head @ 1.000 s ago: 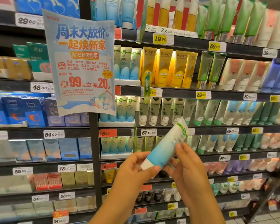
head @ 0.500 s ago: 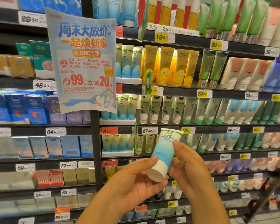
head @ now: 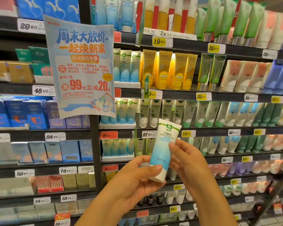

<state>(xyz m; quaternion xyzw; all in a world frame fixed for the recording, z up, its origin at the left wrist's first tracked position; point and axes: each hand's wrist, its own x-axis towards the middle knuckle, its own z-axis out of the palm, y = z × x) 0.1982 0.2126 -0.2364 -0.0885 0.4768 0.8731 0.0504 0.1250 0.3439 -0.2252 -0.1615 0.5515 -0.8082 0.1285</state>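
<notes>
A face cleaner tube (head: 163,149), white at the top, blue below, with a white cap at the bottom, stands nearly upright in front of the shelves with its printed label facing me. My left hand (head: 137,178) holds its lower end, thumb laid across the front just above the cap. My right hand (head: 188,162) grips the tube's right side, thumb tip pressed on the label's edge.
Dark store shelves (head: 219,93) full of standing cosmetic tubes fill the right and centre. Boxed goods (head: 23,115) fill the left bays. A blue paper promotion sign (head: 83,67) hangs over the upright post. Yellow and white price tags (head: 158,41) line the shelf edges.
The tube has swung from a slant with its cap down-left to nearly upright, and its front label now faces me. Both hands shifted slightly right with it.
</notes>
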